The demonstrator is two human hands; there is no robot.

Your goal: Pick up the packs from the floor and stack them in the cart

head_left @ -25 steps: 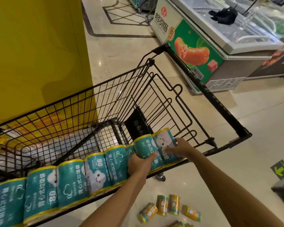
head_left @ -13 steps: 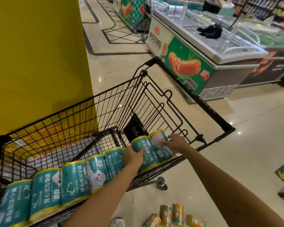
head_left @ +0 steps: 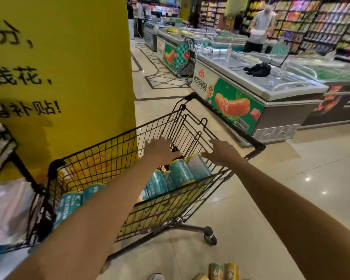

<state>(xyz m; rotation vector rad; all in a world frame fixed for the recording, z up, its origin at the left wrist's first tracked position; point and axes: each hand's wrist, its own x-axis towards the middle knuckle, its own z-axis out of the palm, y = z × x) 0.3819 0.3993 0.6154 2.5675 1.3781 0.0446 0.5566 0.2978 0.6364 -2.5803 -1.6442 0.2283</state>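
Wire makes up the cart: thin black rods in a square mesh, with a thicker black handle bar and a small dark wheel below. Inside, the packs lie in a row along the near wall. They are smooth, glossy cylinders wrapped in teal film with yellow ends. Six show, and the left arm hides part of the row. Three more packs lie on the polished pale floor at the bottom edge, partly cut off. Both hands are open, with fingers straight and spread, and grip nothing. The left hand and right hand are just over the handle end of the row; blur hides whether they touch it. One flat yellow pillar stands behind the cart.
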